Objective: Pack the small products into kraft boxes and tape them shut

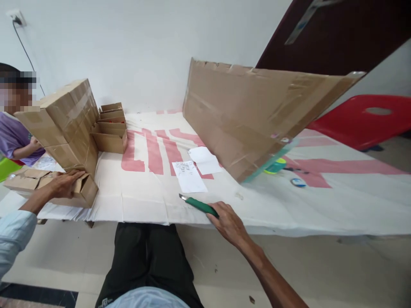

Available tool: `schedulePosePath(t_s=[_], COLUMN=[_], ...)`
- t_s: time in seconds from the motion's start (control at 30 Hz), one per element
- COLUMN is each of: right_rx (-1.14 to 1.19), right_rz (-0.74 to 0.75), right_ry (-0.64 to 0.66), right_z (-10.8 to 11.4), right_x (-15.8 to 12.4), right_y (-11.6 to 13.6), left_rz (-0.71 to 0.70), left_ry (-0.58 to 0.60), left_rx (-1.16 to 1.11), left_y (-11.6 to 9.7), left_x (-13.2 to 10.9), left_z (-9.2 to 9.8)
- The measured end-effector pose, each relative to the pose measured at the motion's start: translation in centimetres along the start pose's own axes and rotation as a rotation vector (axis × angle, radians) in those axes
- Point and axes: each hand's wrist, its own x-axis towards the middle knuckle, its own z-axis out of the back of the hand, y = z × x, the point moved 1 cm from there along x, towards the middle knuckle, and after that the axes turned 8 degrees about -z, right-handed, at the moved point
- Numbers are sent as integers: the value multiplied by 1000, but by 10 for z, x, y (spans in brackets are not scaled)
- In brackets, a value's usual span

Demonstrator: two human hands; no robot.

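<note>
A green utility knife (199, 205) is held in the right hand (229, 222), with the fingers closed around the rear of its handle. The knife is slim and long, and a short silver blade tip shows at its far end, pointing left and away. It lies low over the near edge of the table, on a white cloth (144, 201). No brand mark can be made out on the handle.

The left hand (66, 183) is laid flat, fingers spread and loose, on top of a small open cardboard box (85, 192) at the table's left end. Nothing is gripped by it. Behind this a large taped carton (64, 124) is stacked on others, and a row of small open boxes (111, 128) is set beside it.

Large red block letters are printed on the cloth, but they are partly covered and cannot be read as a word. Two paper sheets (189, 175) lie just beyond the knife; small dark print is seen on the nearer one, too small to read.

A long cardboard sheet (250, 115), patched with clear tape, is propped at a slant to the right. Near its lower edge a green tape roll (276, 166) and a blue and white roll (298, 182) are seen. A red plastic seat (362, 119) stands at far right. A person in purple (13, 137) is seated at far left.
</note>
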Motion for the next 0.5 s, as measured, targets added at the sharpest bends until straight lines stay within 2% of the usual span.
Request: schedulePosePath(t_s=[0.07,0.17,0.27,0.4,0.5], right_rx=[17,34,17,1,-6], right_rz=[-9,-21,-37,-48,-45], right_ry=[3,3,1,-13,-21], right_z=[3,2,-1,-2,0], right_x=[-3,-7,-8,-8,-10], right_y=[-9,-21,-25,-23,-21], left_rz=[-28,-70,-175,-280,-332], left_ry=[44,17,-52,-111,-163], left_rx=[4,-2,-31,-102,-189], left_y=[-19,-61,-117,-199,-243], left_x=[3,10,25,57,73], left_z=[2,0,-8,-21,-27])
